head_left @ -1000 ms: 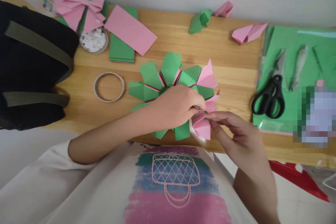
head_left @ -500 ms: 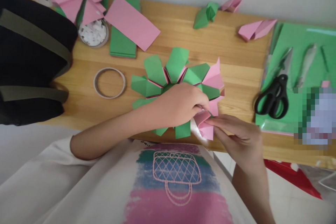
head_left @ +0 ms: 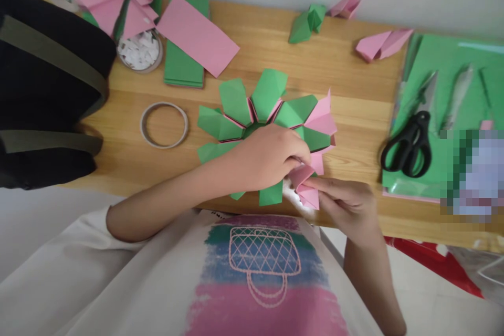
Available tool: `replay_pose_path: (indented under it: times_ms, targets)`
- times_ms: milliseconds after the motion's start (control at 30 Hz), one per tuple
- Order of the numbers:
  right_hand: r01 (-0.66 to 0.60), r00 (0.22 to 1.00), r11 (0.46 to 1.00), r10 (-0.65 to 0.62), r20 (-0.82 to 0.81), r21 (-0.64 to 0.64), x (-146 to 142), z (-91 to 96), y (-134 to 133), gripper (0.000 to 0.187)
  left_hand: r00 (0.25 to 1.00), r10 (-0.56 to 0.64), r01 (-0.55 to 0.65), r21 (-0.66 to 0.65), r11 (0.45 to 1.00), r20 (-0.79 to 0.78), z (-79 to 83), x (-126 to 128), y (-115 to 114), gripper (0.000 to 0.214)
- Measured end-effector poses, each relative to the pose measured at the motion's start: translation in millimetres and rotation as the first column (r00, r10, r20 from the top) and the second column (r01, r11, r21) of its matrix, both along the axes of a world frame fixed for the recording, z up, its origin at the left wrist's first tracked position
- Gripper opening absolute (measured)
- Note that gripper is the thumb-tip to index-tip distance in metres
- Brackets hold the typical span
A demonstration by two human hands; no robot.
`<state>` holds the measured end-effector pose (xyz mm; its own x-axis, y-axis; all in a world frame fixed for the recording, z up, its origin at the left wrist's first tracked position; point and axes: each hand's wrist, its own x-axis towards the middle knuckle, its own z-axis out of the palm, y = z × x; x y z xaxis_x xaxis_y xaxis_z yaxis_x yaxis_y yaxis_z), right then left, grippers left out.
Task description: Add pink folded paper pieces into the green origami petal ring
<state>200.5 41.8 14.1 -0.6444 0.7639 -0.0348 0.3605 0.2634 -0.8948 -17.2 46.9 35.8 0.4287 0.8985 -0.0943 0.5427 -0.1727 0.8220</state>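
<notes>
A green and pink folded paper flower (head_left: 268, 110) lies on the wooden table (head_left: 354, 84), its petals fanned out in a ring. My left hand (head_left: 270, 157) rests on the flower's near side, fingers curled and pinching a pink petal (head_left: 309, 181) at its right edge. My right hand (head_left: 344, 202) comes from the right with its fingers closed on the same pink petal at the table's front edge. The middle of the flower is hidden under my left hand.
Black scissors (head_left: 409, 144) lie on a green sheet (head_left: 444, 63) at the right. A tape ring (head_left: 164, 124), a round tin of white bits (head_left: 139, 50), pink and green paper strips (head_left: 192, 37), a pink bow (head_left: 114, 2) and folded pieces (head_left: 305, 23) lie behind. A black bag (head_left: 47, 84) fills the left.
My right hand has drawn left and curled tighter on the pink petal. The view has shifted slightly; the left hand stays on the flower.
</notes>
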Motion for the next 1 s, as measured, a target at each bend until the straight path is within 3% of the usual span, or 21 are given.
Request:
replay_pose_path:
  times_ms: [100, 300, 433, 533, 1000]
  targets:
    - [0.002, 0.997, 1.0, -0.003, 0.08, 0.009, 4, 15.0, 1, 0.03, 1.0, -0.005, 0.004, -0.01, 1.0, -0.02, 1.0, 1, -1, 0.03]
    - [0.235, 0.953, 0.956, -0.192, 0.233, -0.174, -4, 40.7, 10, 0.017, 1.0, 0.022, -0.022, -0.013, 1.0, -0.008, 1.0, 2, -6, 0.021]
    - [0.126, 0.933, 0.971, -0.047, 0.356, -0.201, -16, 39.7, 25, 0.023, 0.995, 0.089, -0.086, -0.064, 0.994, 0.043, 0.3, 2, -10, 0.024]
    - [0.052, 0.929, 0.953, 0.063, 0.364, -0.297, -22, 39.0, 35, 0.022, 0.993, 0.087, -0.08, -0.086, 0.993, 0.08, -0.1, 0, -12, 0.025]
    - [-0.041, 0.928, 0.939, 0.163, 0.335, -0.343, -31, 41.1, 45, 0.018, 0.99, 0.096, -0.089, -0.077, 0.993, 0.099, -2.3, 2, -17, 0.028]
